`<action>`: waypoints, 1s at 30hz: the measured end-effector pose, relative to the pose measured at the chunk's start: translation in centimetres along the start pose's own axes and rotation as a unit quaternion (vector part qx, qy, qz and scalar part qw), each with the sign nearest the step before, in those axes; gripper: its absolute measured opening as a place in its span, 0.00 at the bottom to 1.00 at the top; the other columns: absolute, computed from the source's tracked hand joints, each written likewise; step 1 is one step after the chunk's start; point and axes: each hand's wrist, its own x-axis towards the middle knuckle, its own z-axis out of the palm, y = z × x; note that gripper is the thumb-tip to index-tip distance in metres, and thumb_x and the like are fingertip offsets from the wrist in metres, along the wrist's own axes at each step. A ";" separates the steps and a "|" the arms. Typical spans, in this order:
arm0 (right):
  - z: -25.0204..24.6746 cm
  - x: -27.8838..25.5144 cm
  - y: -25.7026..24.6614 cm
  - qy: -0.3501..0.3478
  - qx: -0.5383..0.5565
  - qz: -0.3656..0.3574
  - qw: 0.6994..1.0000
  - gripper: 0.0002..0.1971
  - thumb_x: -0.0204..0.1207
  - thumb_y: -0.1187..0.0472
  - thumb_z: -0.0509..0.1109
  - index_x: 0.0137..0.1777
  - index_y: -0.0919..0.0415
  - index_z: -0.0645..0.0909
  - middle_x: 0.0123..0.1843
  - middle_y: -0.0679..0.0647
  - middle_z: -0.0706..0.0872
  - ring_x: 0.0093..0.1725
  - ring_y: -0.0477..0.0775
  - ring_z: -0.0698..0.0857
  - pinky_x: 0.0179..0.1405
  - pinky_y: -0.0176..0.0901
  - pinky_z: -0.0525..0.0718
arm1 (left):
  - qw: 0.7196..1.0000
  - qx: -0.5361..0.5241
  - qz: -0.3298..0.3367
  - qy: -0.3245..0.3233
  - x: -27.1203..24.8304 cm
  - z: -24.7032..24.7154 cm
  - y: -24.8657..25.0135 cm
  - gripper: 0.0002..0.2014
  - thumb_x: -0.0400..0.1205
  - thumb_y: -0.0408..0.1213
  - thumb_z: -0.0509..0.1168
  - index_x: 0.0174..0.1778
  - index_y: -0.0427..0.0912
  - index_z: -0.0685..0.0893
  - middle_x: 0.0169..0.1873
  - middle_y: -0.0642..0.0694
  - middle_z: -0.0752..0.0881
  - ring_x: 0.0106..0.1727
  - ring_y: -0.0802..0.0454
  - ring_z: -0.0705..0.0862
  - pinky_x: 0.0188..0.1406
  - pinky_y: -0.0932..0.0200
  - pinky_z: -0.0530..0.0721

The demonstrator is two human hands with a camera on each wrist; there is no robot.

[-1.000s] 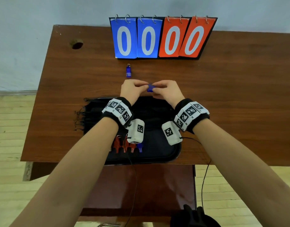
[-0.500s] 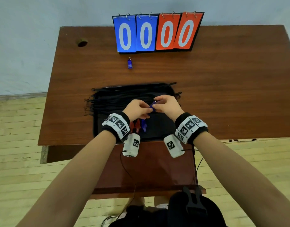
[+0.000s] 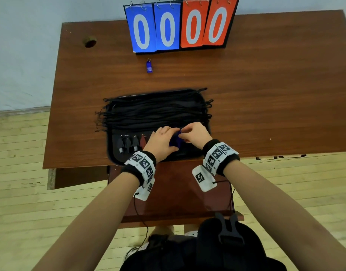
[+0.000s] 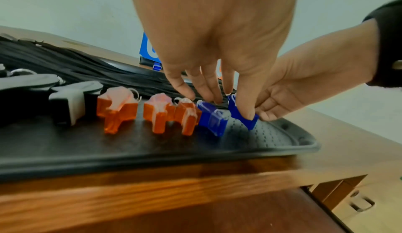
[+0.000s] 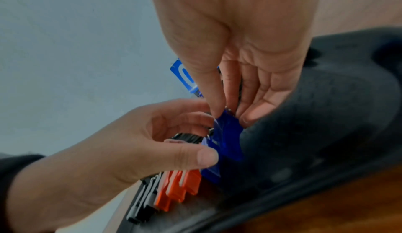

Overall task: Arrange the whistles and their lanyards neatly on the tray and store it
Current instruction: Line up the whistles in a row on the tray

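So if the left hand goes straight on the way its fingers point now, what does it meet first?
Probably the tray floor: the left hand points down, already pinching the blue whistle that the right hand also holds. How far the whistle is above the tray is unclear.

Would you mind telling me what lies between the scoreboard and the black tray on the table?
In the head view, one small blue whistle lies alone on the brown wooden table, between the flip scoreboard and the black tray; otherwise bare wood.

Both forearms reached forward; the left hand (image 3: 162, 142) and right hand (image 3: 195, 133) met, fingertips pinched together.
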 end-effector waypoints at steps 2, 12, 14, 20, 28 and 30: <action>0.3 0.1 0.2 -0.002 -0.028 -0.003 1.000 0.11 0.74 0.61 0.73 0.55 0.64 0.86 0.52 0.61 0.89 0.51 0.55 0.88 0.56 0.49 0.86 | 1.000 0.026 0.000 0.013 -0.1 0.6 -0.4 0.32 0.77 0.45 0.69 0.77 0.49 0.67 0.68 0.49 0.73 0.71 0.47 0.67 0.68 0.50 0.65; 1.6 0.5 0.9 0.033 -0.046 -0.014 0.998 0.10 0.75 0.62 0.72 0.55 0.64 0.87 0.53 0.59 0.89 0.53 0.53 0.86 0.47 0.35 0.78 | 0.988 0.086 0.060 0.115 -0.1 2.0 -1.3 0.29 0.72 0.51 0.72 0.67 0.43 0.80 0.61 0.46 0.80 0.65 0.47 0.71 0.60 0.46 0.69; 1.8 0.4 1.0 0.038 -0.042 -0.013 0.998 0.10 0.76 0.62 0.72 0.55 0.64 0.86 0.52 0.59 0.89 0.53 0.54 0.86 0.49 0.38 0.81 | 0.986 0.090 0.069 0.121 -0.1 2.1 -1.4 0.30 0.70 0.53 0.73 0.66 0.42 0.81 0.60 0.46 0.81 0.63 0.48 0.69 0.58 0.45 0.70; 2.1 0.5 1.0 0.041 -0.038 -0.011 0.998 0.11 0.76 0.60 0.72 0.55 0.63 0.86 0.51 0.59 0.89 0.53 0.54 0.87 0.54 0.42 0.83 | 0.985 0.096 0.072 0.121 0.1 2.1 -1.9 0.31 0.69 0.54 0.73 0.66 0.43 0.82 0.59 0.47 0.81 0.63 0.47 0.72 0.57 0.44 0.72; 2.2 0.6 0.8 0.040 -0.056 -0.019 0.997 0.11 0.75 0.59 0.72 0.54 0.62 0.87 0.50 0.58 0.89 0.53 0.55 0.87 0.54 0.43 0.82 | 0.985 0.092 0.069 0.129 -0.1 2.1 -2.2 0.31 0.69 0.52 0.75 0.67 0.43 0.81 0.59 0.46 0.82 0.62 0.48 0.71 0.56 0.45 0.73; 2.2 0.7 0.8 0.040 -0.058 -0.020 0.997 0.11 0.75 0.58 0.72 0.54 0.62 0.87 0.51 0.58 0.89 0.53 0.54 0.86 0.54 0.42 0.82 | 0.986 0.088 0.064 0.129 -0.1 2.2 -2.2 0.31 0.70 0.52 0.74 0.67 0.44 0.80 0.60 0.47 0.81 0.63 0.48 0.70 0.57 0.46 0.73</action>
